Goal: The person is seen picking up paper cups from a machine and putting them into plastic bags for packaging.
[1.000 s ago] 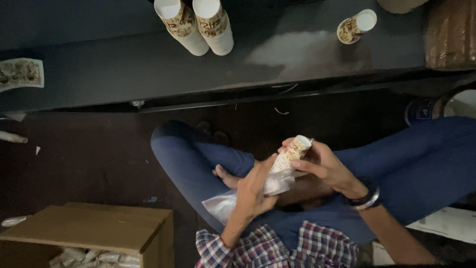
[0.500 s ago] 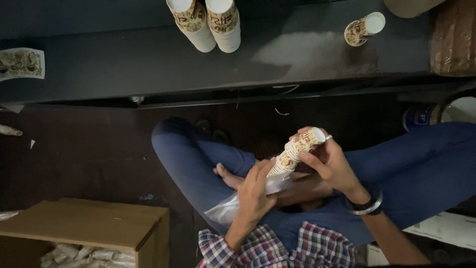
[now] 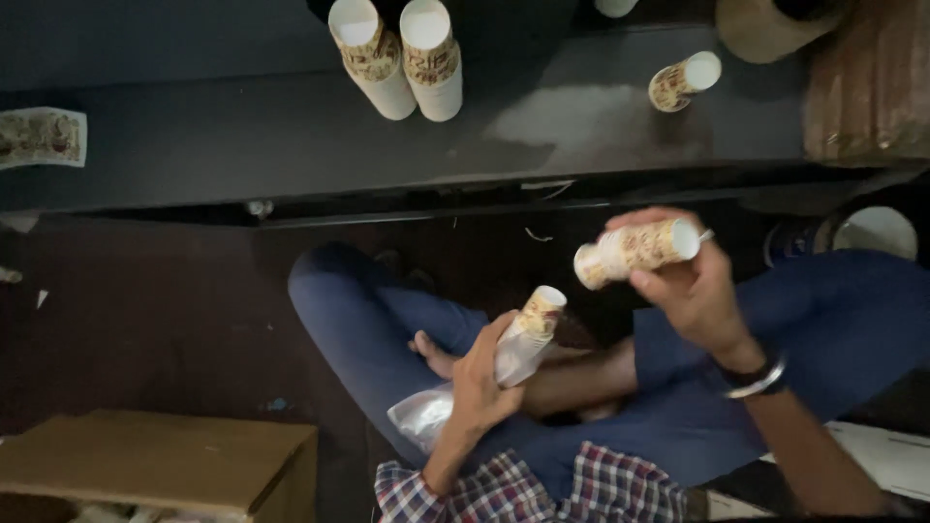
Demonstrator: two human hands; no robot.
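I sit cross-legged in blue trousers on a dark floor. My left hand [image 3: 484, 376] grips a plastic-sleeved stack of paper cups [image 3: 528, 329] lying over my lap, its top cup sticking out of the sleeve. My right hand [image 3: 690, 286] holds a separate patterned paper cup [image 3: 635, 251] on its side, raised above my right knee, apart from the stack. A bracelet circles my right wrist.
A dark low table [image 3: 242, 145] runs across the top. On it stand two tall stacks of paper cups [image 3: 397, 53] and a single cup [image 3: 683, 82]. A printed paper sheet [image 3: 39, 136] lies at its left end. A cardboard box [image 3: 155, 465] sits at lower left.
My right hand has pulled a cup off the top of the sleeved stack and lifted it up and to the right. The left hand still holds the stack.
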